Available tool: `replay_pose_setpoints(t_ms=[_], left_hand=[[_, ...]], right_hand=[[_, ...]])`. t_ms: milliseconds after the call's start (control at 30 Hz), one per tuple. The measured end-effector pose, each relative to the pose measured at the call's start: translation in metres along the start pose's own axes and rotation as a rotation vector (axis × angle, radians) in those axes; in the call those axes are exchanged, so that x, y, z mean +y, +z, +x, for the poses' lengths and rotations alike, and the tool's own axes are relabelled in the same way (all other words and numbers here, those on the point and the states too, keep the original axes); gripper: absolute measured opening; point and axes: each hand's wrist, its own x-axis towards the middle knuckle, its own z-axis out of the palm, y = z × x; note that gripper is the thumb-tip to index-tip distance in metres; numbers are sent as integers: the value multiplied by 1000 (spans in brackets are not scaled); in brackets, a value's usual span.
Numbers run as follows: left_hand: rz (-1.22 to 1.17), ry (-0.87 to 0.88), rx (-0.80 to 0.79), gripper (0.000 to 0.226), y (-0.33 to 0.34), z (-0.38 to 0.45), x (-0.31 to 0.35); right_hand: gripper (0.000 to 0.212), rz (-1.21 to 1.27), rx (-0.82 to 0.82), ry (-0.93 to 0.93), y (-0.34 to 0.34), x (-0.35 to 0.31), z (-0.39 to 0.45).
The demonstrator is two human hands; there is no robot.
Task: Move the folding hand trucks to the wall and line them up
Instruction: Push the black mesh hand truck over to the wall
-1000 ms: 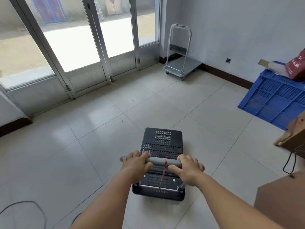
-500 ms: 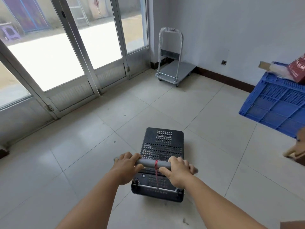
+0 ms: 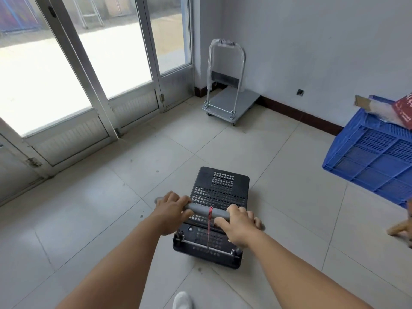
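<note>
We've rolled the black hand truck (image 3: 220,197) closer to the grey cart (image 3: 231,103) parked at the wall (image 3: 312,41). Our left hand (image 3: 170,214) and right hand (image 3: 238,226) clamp its handle (image 3: 207,211), deck pointing lengthwise straight ahead toward that corner.

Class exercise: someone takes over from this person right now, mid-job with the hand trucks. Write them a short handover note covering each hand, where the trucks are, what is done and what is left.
Left hand and right hand both grip the grey handle of the black hand truck.
The black hand truck stands on the open tiled floor, pointing toward the corner.
The grey hand truck is already parked in the corner against the wall, handle upright.
A blue crate sits to the right of the path.
Done: one truck at the wall.
Left: wheel the black one over, probably beside the grey one, and square them up.
</note>
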Motion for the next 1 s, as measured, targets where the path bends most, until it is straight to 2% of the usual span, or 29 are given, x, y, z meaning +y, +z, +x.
replay_pose_setpoints(t_ms=[367, 567, 1000], left_hand=[[60, 148, -50, 39, -63, 164, -22], [43, 196, -46, 37, -101, 252, -20], [31, 222, -74, 37, -168, 448, 17]], right_hand=[[37, 63, 58, 145, -68, -32, 124], [45, 88, 91, 178, -111, -37, 199], [47, 95, 153, 208, -216, -8, 369]])
